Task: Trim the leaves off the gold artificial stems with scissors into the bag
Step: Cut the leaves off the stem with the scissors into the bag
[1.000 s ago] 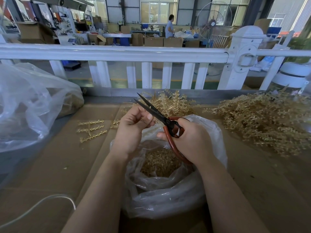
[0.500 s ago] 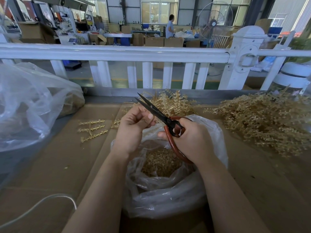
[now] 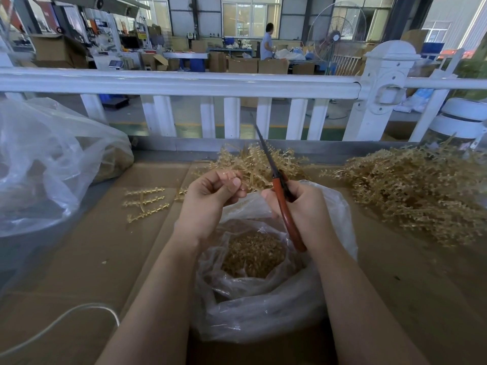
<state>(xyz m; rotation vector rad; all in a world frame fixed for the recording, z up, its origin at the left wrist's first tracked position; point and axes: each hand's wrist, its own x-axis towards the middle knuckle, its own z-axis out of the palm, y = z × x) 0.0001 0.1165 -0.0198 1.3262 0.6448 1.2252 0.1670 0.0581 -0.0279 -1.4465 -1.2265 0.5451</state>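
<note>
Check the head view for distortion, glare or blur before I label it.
Head view: wide-angle bending bows the white railing; daylight blows out the windows; soft sheen on the clear bag but the cut leaves inside stay readable; scissors and both hands sharp, no motion blur; shadows soft.

— Where are the scissors (image 3: 282, 196)?

— In my right hand (image 3: 303, 206), red handles in my fist, blades together, tips pointing up and away from me.

— And the bag (image 3: 263, 306)?

— Clear plastic, open-mouthed, right under both my hands, with cut gold leaves (image 3: 253, 255) heaped inside.

— The stems?

— One gold heap (image 3: 253, 164) just beyond my left hand (image 3: 210, 201), a bigger pile (image 3: 416, 191) off to the right of my right hand.
</note>
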